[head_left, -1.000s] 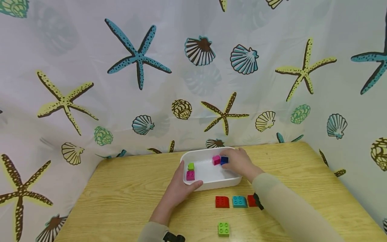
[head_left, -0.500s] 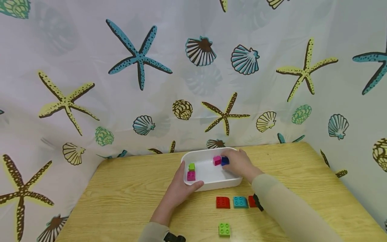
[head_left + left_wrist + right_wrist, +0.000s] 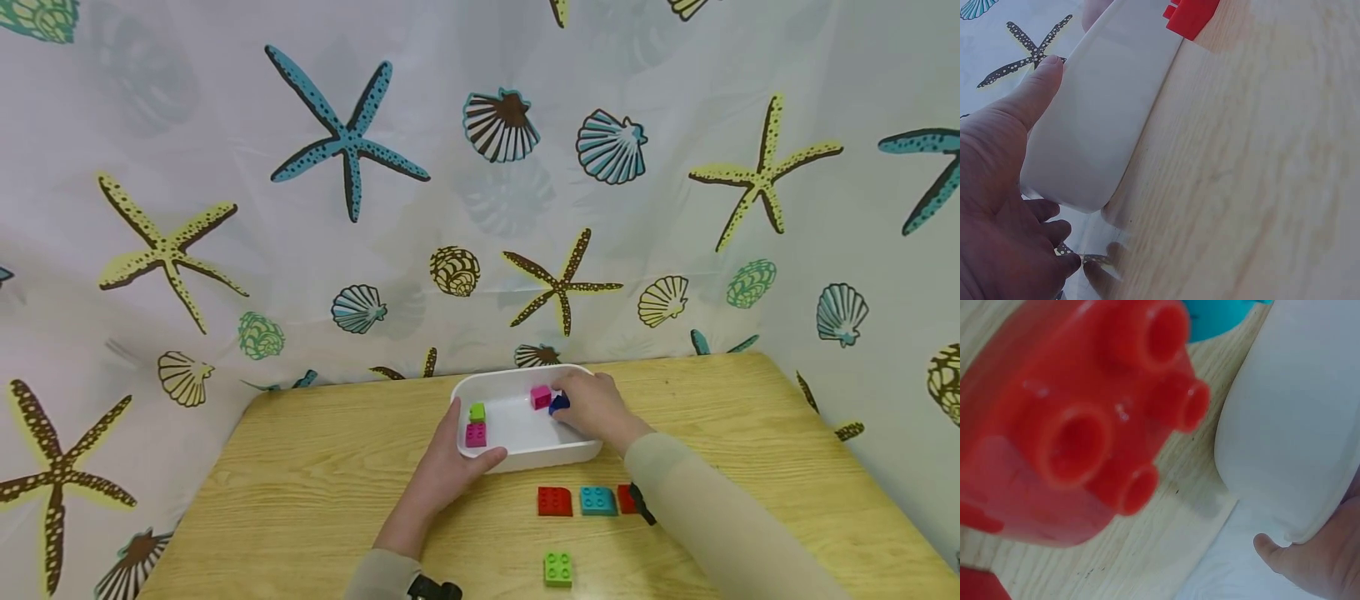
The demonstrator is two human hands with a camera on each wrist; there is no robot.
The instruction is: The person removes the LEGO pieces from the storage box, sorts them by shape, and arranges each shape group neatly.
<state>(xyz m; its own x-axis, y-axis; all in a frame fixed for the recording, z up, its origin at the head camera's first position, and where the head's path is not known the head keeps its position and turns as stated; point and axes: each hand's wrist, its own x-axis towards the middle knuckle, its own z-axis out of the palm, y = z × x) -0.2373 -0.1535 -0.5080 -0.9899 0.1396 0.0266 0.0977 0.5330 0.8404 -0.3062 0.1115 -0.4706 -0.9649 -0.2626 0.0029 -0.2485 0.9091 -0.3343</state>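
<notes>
Little has shifted since a second ago: only the blue brick (image 3: 558,404) sits a touch lower in the right hand's fingers, and both hands stay where they were. Nearest on the wooden table (image 3: 300,492) lies a green brick (image 3: 557,568), alone. Just beyond it runs a row of a red brick (image 3: 554,501), a teal brick (image 3: 597,500) and a second red brick (image 3: 625,498), the last partly hidden by the right sleeve. Beyond the row stands a white tub (image 3: 525,457). The left hand (image 3: 442,473) grips the tub's near left corner, thumb over the rim and fingers curled against the outer wall, as the left wrist view shows. Inside, by that thumb, a pink brick (image 3: 475,434) lies with a small green brick (image 3: 477,412) just behind it. The right hand (image 3: 596,408) reaches into the tub's far right part and pinches the blue brick, which touches another pink brick (image 3: 540,397). Behind the table hangs a curtain (image 3: 225,167) printed with starfish and shells.
</notes>
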